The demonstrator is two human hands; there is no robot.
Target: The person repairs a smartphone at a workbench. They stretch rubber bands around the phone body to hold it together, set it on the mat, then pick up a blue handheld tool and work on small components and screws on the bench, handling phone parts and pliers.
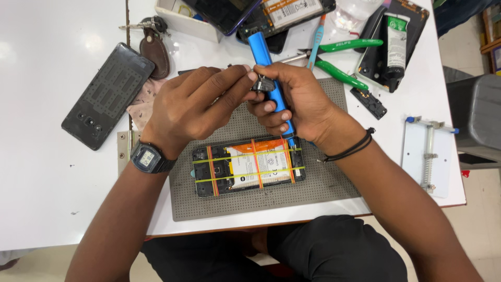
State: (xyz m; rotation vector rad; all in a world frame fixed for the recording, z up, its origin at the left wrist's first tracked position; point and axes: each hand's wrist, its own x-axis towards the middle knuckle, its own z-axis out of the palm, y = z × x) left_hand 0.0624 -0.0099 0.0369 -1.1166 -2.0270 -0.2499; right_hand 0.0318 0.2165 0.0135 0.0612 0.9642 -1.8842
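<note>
My right hand (295, 99) grips a blue screwdriver (260, 48) whose shaft runs from the upper table down through the fist. My left hand (195, 102) pinches a small dark part (263, 83) against the screwdriver, fingertips touching those of the right hand. Below both hands an opened phone (248, 167) lies on a grey perforated mat (323, 177), its battery exposed and several orange and yellow rubber bands wrapped around it. A digital watch sits on my left wrist, a black cord on my right.
A dark phone back cover (107, 94) lies at left beside a brown key fob with keys (155, 49). Green-handled pliers (342, 60), a tube on another phone shell (396, 42), a white box and opened phones crowd the far edge. A white clamp jig (428, 156) rests at right.
</note>
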